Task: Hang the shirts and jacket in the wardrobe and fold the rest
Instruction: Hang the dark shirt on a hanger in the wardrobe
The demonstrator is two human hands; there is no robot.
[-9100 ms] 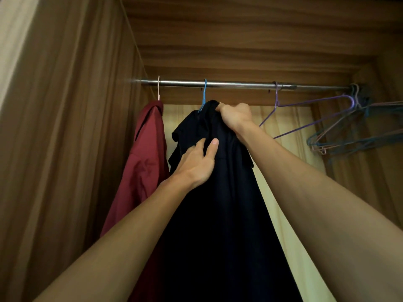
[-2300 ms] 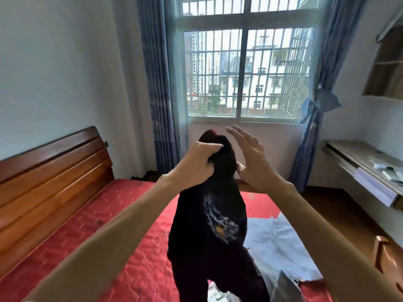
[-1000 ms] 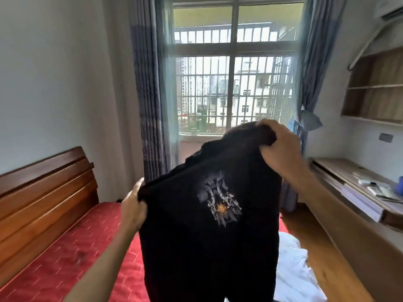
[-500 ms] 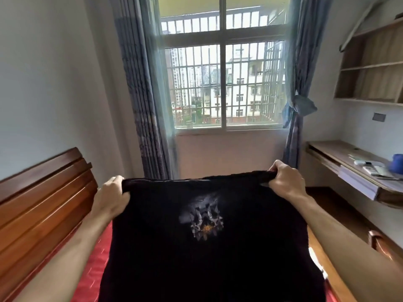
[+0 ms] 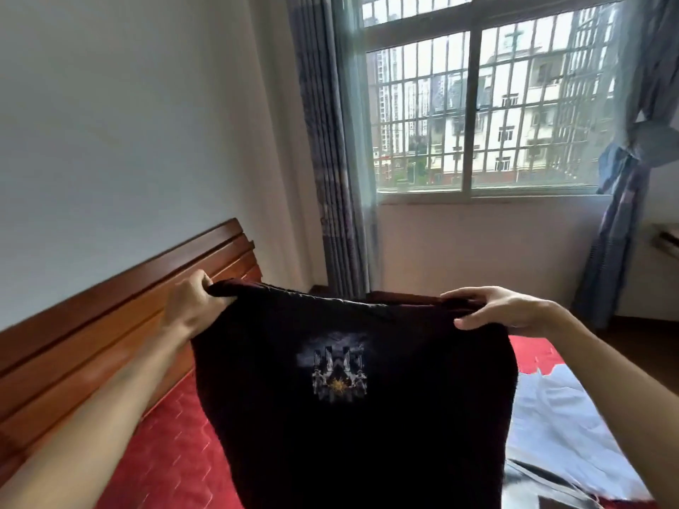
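Black T-shirt (image 5: 349,416) is held up spread, its top edge stretched between the two grips and its body hanging below them over the bed (image 5: 165,453). Left of the left grip: wooden headboard (image 5: 92,332). Grip of left hand (image 5: 191,310): clamped, fingers curled round one top corner. Between the grips, lower: small print (image 5: 338,372) faces the camera. Grip of right hand (image 5: 503,312): closed on the other corner, fingers over the edge, thumb under. Below and right of that grip: pale garment (image 5: 551,435) lies unfolded on the bed. Judgement: the fold is not yet begun, and the pale piece is also left. Wardrobe is out of view, so hanging progress cannot be told.
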